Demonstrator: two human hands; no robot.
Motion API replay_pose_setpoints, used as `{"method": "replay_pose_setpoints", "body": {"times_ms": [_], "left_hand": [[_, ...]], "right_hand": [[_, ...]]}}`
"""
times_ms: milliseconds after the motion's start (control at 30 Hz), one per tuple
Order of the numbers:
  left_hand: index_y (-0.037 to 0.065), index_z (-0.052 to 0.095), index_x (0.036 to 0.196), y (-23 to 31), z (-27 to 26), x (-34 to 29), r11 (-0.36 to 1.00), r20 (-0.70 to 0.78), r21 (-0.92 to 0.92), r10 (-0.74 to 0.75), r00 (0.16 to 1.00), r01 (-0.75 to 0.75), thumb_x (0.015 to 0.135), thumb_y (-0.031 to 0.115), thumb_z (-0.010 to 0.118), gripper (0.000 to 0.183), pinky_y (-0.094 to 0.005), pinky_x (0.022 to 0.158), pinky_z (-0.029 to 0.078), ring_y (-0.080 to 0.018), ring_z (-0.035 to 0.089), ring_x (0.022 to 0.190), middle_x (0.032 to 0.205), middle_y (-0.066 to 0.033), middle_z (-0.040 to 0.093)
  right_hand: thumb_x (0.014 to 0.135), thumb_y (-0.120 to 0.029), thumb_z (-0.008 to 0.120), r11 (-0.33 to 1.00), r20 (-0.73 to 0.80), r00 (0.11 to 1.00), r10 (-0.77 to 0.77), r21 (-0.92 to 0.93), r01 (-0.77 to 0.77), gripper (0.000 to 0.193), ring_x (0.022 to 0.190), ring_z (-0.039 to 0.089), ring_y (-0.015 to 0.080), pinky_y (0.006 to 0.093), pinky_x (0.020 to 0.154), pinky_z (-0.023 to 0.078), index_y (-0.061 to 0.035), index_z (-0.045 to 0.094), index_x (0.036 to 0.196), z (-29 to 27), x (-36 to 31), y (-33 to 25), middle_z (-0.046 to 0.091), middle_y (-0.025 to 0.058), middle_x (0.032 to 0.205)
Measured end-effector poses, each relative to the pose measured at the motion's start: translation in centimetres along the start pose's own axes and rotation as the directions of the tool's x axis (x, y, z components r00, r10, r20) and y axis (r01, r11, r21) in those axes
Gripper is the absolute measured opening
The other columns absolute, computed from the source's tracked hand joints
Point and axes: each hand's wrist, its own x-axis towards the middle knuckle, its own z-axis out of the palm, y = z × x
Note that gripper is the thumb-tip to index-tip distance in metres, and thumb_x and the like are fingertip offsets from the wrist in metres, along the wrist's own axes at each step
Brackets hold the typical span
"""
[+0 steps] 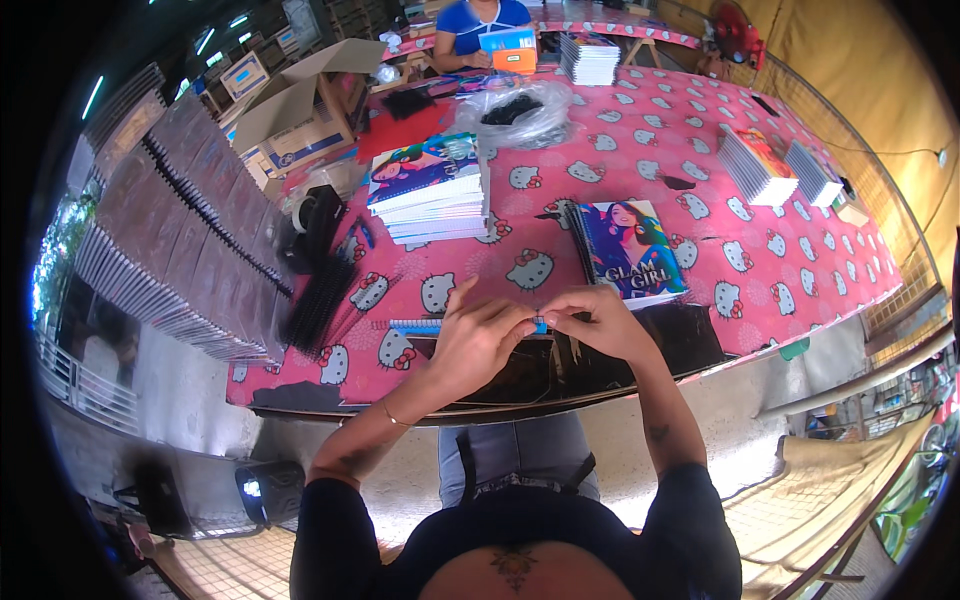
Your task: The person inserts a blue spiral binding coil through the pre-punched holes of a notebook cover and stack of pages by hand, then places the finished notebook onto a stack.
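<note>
Across the workroom: one long table (530,235), pink cat-print cover, dark patch at near edge; yellow tarpaulin (845,90), right; stacked notebooks (180,250) and open carton (300,122), left; red fan (736,32), far right; blue spiral-bound notebook (415,326), near edge, left hand (480,335) and right hand (597,316) pinching at its right end.

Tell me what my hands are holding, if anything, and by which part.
Your left hand and right hand pinch a blue coil-bound notebook at its right end.

Head-worn fisheye, looking down, close above
</note>
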Motion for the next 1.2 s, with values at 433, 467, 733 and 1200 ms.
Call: {"method": "replay_pose_setpoints", "body": {"times_ms": [433, 467, 733, 1200], "left_hand": [[0.001, 0.071, 0.106, 3.0, -7.9, 1.2, 0.980, -0.271, -0.045, -0.197, 0.942, 0.193, 0.085, 0.014, 0.076, 0.026, -0.0425, 0.072, 0.057, -0.0305, 0.070, 0.088, 0.098, -0.0152, 0.070], [0.001, 0.072, 0.106, 5.1, -9.5, 2.0, 0.995, -0.264, -0.083, -0.077, 0.961, 0.057, 0.085, 0.013, 0.075, 0.025, -0.0421, 0.070, 0.057, -0.0303, 0.071, 0.088, 0.102, -0.0156, 0.071], [0.002, 0.070, 0.116, -15.5, -6.6, 7.5, 0.958, -0.304, 0.286, 0.054, 0.951, 0.037, 0.090, 0.012, 0.071, 0.028, -0.0422, 0.089, 0.055, -0.0355, 0.068, 0.103, 0.110, -0.0195, 0.072], [0.004, 0.068, 0.108, -3.3, -8.6, 5.7, 0.940, -0.209, 0.310, 0.213, 0.954, -0.142, 0.076, 0.004, 0.064, 0.033, -0.0395, 0.075, 0.036, -0.0255, 0.058, 0.082, 0.087, -0.0070, 0.060]], "right_hand": [[0.081, -0.023, 0.081, 0.808, -0.407, 0.779, -0.477, -0.552, 0.206, 0.049, 0.117, 0.059, 0.0383, 0.0442, 0.095, 0.050, -0.0024, 0.066, 0.123, 5.6, -2.2, -9.4, 0.056, 0.0236, 0.132], [0.081, -0.027, 0.083, 0.875, -0.505, 0.733, -0.455, -0.406, 0.264, 0.053, 0.121, 0.057, 0.0368, 0.0447, 0.097, 0.048, -0.0016, 0.065, 0.124, 7.0, -2.9, -10.7, 0.055, 0.0229, 0.134], [0.091, -0.014, 0.077, 0.986, -0.701, 0.699, 0.140, 0.163, -0.035, 0.048, 0.083, 0.062, 0.0067, 0.0216, 0.068, 0.049, -0.0006, 0.049, 0.128, -8.8, -2.1, -2.1, 0.071, 0.0063, 0.094], [0.086, -0.009, 0.078, 0.987, -0.395, 0.909, -0.131, -0.137, 0.083, 0.062, 0.118, 0.059, 0.0213, 0.0348, 0.099, 0.047, -0.0002, 0.049, 0.140, 0.5, -0.1, -0.5, 0.059, 0.0132, 0.134]]}}
